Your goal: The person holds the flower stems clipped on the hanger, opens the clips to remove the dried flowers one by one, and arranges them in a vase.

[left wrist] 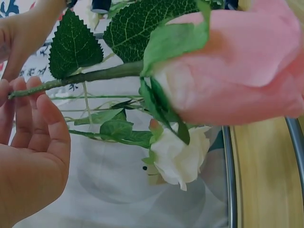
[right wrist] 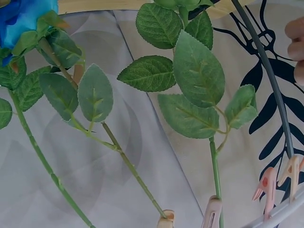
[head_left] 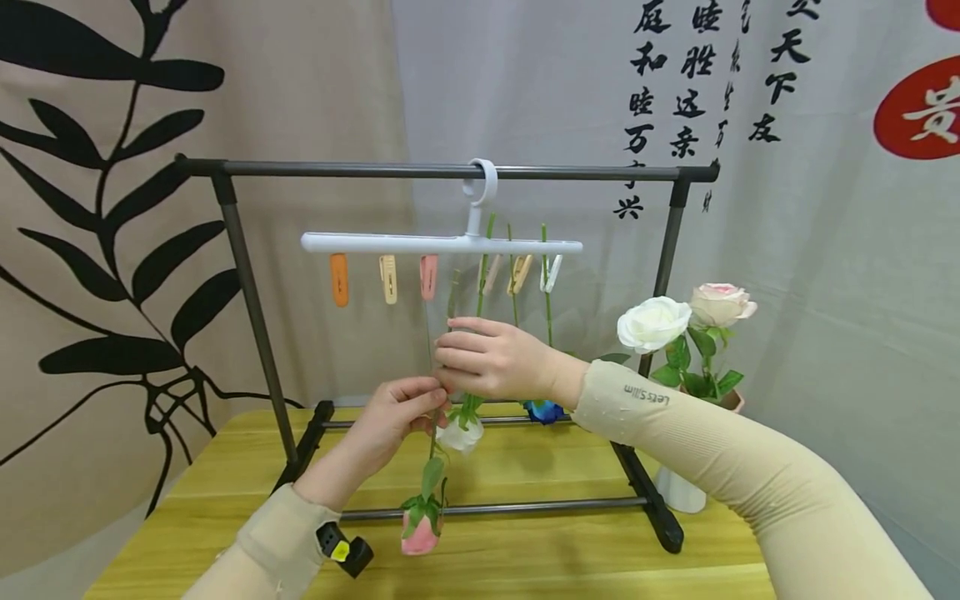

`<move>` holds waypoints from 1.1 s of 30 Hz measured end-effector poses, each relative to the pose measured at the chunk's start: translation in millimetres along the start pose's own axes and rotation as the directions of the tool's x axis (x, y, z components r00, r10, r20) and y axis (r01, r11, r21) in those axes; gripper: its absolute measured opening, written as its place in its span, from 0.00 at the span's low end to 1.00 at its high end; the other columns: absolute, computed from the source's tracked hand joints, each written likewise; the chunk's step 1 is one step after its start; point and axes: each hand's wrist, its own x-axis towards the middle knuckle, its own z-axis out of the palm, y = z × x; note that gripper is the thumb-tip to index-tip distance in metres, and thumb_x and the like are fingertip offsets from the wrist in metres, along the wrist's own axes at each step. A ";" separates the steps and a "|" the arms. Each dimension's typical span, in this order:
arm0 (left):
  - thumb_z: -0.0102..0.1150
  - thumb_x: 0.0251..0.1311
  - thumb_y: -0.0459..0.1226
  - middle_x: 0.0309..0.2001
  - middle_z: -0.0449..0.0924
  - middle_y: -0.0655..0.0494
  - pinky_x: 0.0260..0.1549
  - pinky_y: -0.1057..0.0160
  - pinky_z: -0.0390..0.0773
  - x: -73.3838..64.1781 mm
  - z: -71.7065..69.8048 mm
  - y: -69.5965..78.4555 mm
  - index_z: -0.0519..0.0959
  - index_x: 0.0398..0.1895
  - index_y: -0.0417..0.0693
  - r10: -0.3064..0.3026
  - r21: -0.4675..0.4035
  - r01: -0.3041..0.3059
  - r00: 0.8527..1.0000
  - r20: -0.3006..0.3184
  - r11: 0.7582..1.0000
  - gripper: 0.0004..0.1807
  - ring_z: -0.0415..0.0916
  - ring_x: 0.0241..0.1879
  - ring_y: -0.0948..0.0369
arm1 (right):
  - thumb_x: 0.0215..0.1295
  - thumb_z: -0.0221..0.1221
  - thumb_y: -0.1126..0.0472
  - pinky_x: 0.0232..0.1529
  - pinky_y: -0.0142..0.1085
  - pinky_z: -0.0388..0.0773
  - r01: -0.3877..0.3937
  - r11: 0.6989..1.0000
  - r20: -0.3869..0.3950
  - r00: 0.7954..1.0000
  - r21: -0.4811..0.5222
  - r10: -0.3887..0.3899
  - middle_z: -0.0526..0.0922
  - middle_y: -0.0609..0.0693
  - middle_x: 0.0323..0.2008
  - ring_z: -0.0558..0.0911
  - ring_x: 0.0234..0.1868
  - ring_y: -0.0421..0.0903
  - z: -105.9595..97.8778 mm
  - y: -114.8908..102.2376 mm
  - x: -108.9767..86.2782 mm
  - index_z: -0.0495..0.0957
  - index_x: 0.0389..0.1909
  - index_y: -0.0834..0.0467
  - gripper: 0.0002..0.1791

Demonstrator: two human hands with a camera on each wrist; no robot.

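Observation:
A pink rose [head_left: 420, 533] hangs head down below my left hand [head_left: 401, 412], whose thumb and fingers pinch its green stem [left wrist: 109, 72]. Just above, my right hand [head_left: 502, 358] has its fingers curled at the upper part of that stem; its fingertips are partly hidden. Overhead is a white hanger [head_left: 390, 242] with coloured clips, among them an orange clip [head_left: 340, 281] and a pink clip [head_left: 428, 277]. Behind the hands, a white rose [head_left: 461, 436] and a blue rose [head_left: 543, 411] hang upside down, with several stems rising to the right-hand clips.
A dark metal rack [head_left: 337, 170] carries the hanger on its top bar and stands on a wooden table [head_left: 225, 500]. To the right, a vase [head_left: 681, 492] stands beside the rack's leg, below an upright white rose [head_left: 654, 323] and a pale pink rose [head_left: 722, 304]. Printed curtains hang behind.

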 end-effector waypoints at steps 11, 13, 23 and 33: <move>0.53 0.71 0.40 0.36 0.81 0.52 0.32 0.64 0.78 5.5 4.5 -0.5 0.84 0.43 0.52 -0.009 0.012 0.008 0.996 0.086 1.000 0.09 0.79 0.33 0.60 | 0.68 0.60 0.62 0.56 0.44 0.74 -0.012 1.000 0.030 0.999 0.003 0.012 0.83 0.49 0.38 0.82 0.42 0.45 -16.4 1.2 -9.5 0.86 0.34 0.54 0.06; 0.52 0.72 0.41 0.37 0.81 0.53 0.32 0.64 0.78 7.9 5.3 1.1 0.83 0.46 0.48 -0.016 0.012 0.015 0.997 0.070 1.000 0.12 0.79 0.34 0.61 | 0.68 0.59 0.64 0.56 0.44 0.74 -0.031 1.000 0.035 0.999 0.004 0.031 0.83 0.49 0.38 0.82 0.43 0.46 -21.9 3.6 -13.3 0.86 0.35 0.55 0.07; 0.54 0.70 0.45 0.44 0.82 0.46 0.38 0.59 0.79 41.8 8.5 5.0 0.76 0.58 0.36 0.022 0.098 -0.005 0.986 -0.167 0.995 0.22 0.81 0.40 0.56 | 0.65 0.60 0.69 0.53 0.45 0.76 -0.233 0.972 0.028 0.972 0.030 0.232 0.84 0.54 0.38 0.82 0.41 0.52 -62.7 27.6 -33.5 0.84 0.39 0.60 0.07; 0.56 0.66 0.30 0.43 0.81 0.48 0.40 0.70 0.77 65.2 15.3 4.8 0.77 0.53 0.35 0.305 0.116 -0.283 0.904 -0.300 0.952 0.14 0.77 0.41 0.64 | 0.60 0.65 0.70 0.43 0.47 0.79 -0.486 0.872 -0.118 0.864 0.058 0.489 0.84 0.55 0.34 0.82 0.36 0.55 -99.0 54.7 -39.0 0.86 0.36 0.62 0.04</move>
